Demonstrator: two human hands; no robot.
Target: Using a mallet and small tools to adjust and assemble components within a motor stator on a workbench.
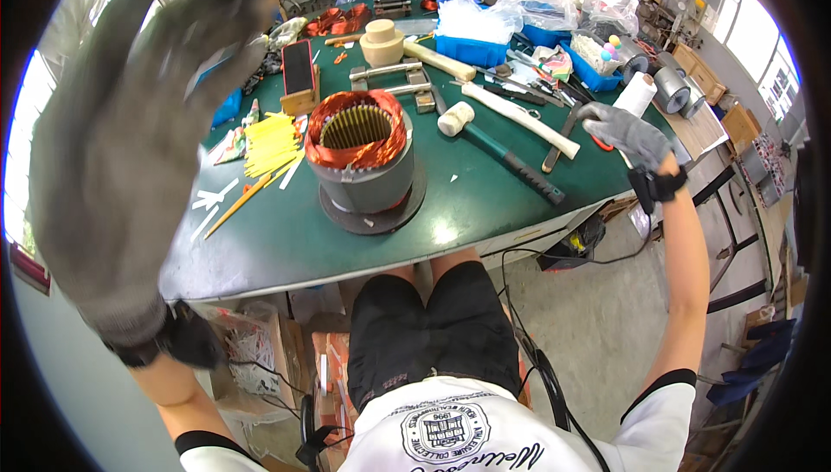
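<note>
My left hand (121, 152), in a grey glove, is raised close to the camera at the left. It is blurred, but its fingers look spread and nothing shows in them. Far to the right, my gloved right hand (628, 133) is over the table's edge, fingers curved down around a red-handled tool (603, 144), mostly hidden beneath them. A white cone of thread (637, 94) stands just behind that hand. Between my hands, a grey motor stator (368, 179) with copper windings (357, 154) sits upright on a dark round base (407, 212).
A white-headed mallet (502, 154) and a pale wooden handle (519, 117) lie right of the stator. Yellow strips (270, 145) and a phone (298, 67) on a wooden stand are left of it. Blue bins (472, 48) line the back of the green table (485, 212).
</note>
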